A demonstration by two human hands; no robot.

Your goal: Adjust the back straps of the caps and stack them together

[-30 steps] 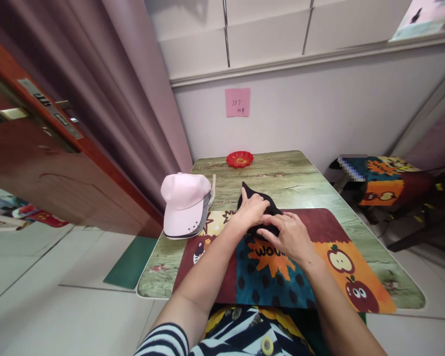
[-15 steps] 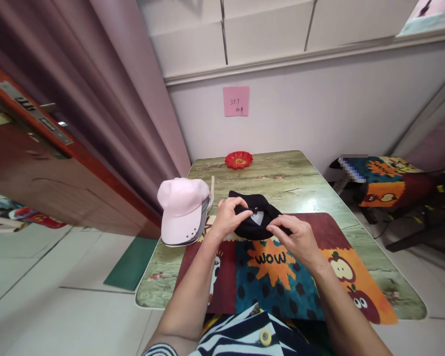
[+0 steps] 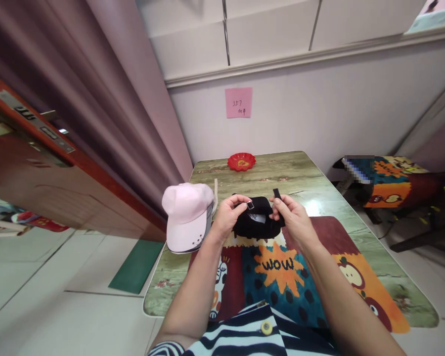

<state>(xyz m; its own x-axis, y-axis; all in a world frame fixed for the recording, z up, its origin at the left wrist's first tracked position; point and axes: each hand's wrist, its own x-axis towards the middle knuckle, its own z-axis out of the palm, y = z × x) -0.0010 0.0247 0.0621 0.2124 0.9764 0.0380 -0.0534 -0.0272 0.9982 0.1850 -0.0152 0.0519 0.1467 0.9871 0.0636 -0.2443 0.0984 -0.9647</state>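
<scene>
Between my hands is a black cap (image 3: 257,230), its inside with a pale label facing me. My left hand (image 3: 228,215) pinches the small metal buckle (image 3: 249,204) at the cap's back. The loose black strap (image 3: 276,193) sticks up from the fingers of my right hand (image 3: 292,215), which grip it on the other side. Buckle and strap are apart. Left of my hands, a pink cap (image 3: 187,212) rests at the table's left edge, its brim towards me and a pale strap standing up behind it.
A red scalloped dish (image 3: 241,161) stands at the back of the wood-patterned table (image 3: 282,173). A colourful mat (image 3: 282,291) lies under my arms. Beside the table are a wooden door (image 3: 77,193) on the left and a covered bench (image 3: 389,183) on the right.
My right hand has pulled the strap end up, clear of the buckle, and the cap's opening now faces me more. My left hand remains at the buckle. The view has shifted slightly.
</scene>
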